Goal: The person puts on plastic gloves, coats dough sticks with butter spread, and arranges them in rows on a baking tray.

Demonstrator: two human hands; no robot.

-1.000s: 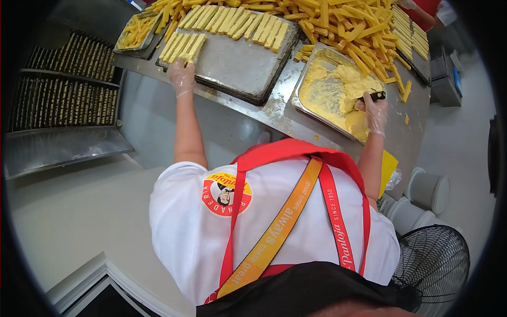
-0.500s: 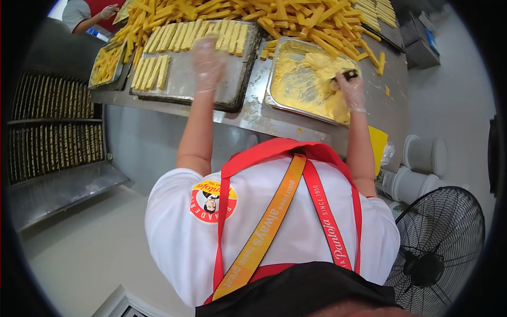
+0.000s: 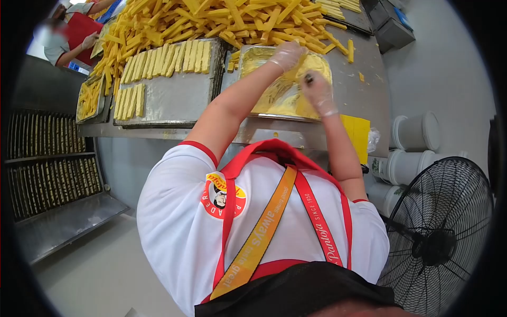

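Note:
My right hand (image 3: 318, 94), in a clear glove and blurred, is closed round a dark-handled tool (image 3: 309, 80). Its working end cannot be made out. Beneath is a metal tray (image 3: 289, 116) smeared with thick yellow cream (image 3: 285, 95). My gloved left hand (image 3: 288, 56) reaches across the tray's far side, at the edge of a big pile of yellow sticks (image 3: 248, 21). Its fingers are drawn together; what they hold is hidden. To the left, a flat baking tray (image 3: 177, 100) carries a long row of coated sticks (image 3: 169, 59) and a short row (image 3: 129, 102) nearer me.
A smaller tray of sticks (image 3: 91, 100) stands at the table's left end. Another person's gloved hand (image 3: 90, 40) is at the far left. Below left is a rack of trays (image 3: 53, 158). White buckets (image 3: 417, 132) and a black fan (image 3: 435, 243) stand at right.
My left hand has moved right, from the baking tray to the far side of the cream tray. My right hand shifts within the cream tray, still holding the tool. The view has shifted.

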